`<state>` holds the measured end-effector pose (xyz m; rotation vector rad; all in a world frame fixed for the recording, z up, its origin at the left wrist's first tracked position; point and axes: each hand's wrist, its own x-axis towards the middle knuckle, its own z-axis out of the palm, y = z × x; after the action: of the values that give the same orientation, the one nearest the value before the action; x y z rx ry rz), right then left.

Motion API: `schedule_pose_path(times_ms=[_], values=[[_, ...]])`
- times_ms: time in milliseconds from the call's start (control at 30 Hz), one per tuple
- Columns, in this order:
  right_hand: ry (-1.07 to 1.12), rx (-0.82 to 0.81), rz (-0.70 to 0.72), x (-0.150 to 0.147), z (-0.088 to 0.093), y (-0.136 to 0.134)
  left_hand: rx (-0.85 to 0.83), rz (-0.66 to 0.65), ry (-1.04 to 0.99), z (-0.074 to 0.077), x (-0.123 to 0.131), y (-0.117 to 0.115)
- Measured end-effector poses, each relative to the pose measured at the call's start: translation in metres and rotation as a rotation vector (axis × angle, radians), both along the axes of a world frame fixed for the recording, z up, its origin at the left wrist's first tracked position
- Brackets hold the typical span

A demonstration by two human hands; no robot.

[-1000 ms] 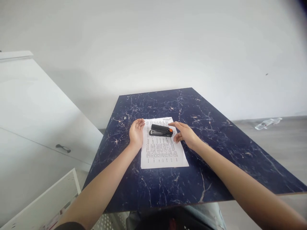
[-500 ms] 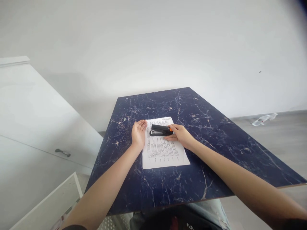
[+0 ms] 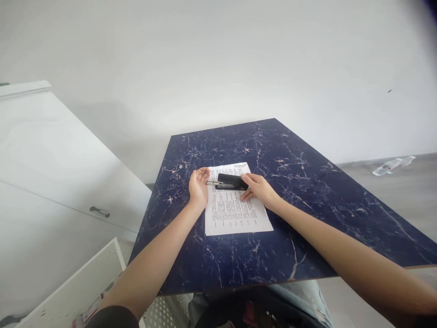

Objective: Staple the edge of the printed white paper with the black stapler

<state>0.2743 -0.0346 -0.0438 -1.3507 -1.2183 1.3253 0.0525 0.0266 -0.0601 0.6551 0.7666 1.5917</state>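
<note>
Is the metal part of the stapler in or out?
Partly out: the silvery metal part protrudes from the black stapler toward the left hand.

- a thin silver metal rail now juts toward nine o'clock from the black plastic stapler, its tip right by the bare left hand.
- the bare right hand, loosely spread a second ago, now grips the stapler's three-o'clock end.
- the orange button, earlier visible at that end, is now hidden by the right hand.
</note>
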Motion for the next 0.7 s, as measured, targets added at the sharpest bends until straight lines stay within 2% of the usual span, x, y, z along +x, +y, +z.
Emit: schedule_pose_path(times_ms=[133, 300, 400, 500, 633, 700], values=[[-0.299, 0.126, 0.06, 0.005, 0.0, -0.003, 0.01, 0.003, 0.023, -0.001, 0.001, 0.001], [-0.637, 0.391, -0.013, 0.007, -0.006, 0.004, 0.005, -0.007, 0.038, 0.0, 0.002, 0.001], [-0.685, 0.537, -0.055, 0.005, -0.004, 0.003, -0.006, -0.015, 0.032, 0.003, 0.002, -0.001], [-0.713, 0.762, -0.101, 0.003, 0.004, -0.005, -0.049, -0.039, -0.017, 0.007, 0.002, -0.004], [-0.869, 1.118, -0.188, 0.007, 0.011, -0.016, -0.128, -0.224, -0.176, 0.011, 0.005, -0.012], [-0.96, 1.294, -0.186, 0.011, 0.012, -0.02, -0.141, -0.327, -0.23, 0.012, 0.008, -0.015]])
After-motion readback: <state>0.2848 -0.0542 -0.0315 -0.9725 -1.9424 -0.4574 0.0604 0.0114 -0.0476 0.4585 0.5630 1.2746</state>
